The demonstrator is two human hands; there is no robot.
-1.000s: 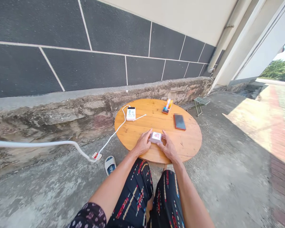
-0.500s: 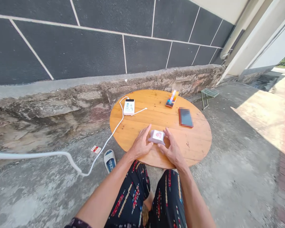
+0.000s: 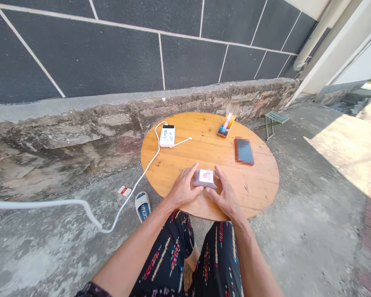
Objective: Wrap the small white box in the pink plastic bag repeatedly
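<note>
A small wrapped packet with a white, pink-marked top [image 3: 205, 177] lies on the round wooden table [image 3: 200, 152] near its front edge. On the packet's left side is my left hand [image 3: 185, 186], thumb and fingers apart. My right hand [image 3: 225, 195] is at the right side of the packet, its thumb and fingers spread too. Both hands are close around the packet without gripping it; whether the fingertips touch it is hard to tell.
A white power bank [image 3: 167, 136] with a white cable [image 3: 148, 166] stands at the table's left. An orange and blue box [image 3: 226, 125] and a dark, blurred-out flat object [image 3: 244, 151] lie at the right. A folding stool [image 3: 273, 119] and a slipper [image 3: 142, 206] are on the ground.
The view has shifted slightly. My hands and the packet keep nearly the same places, with both hands still beside it.
</note>
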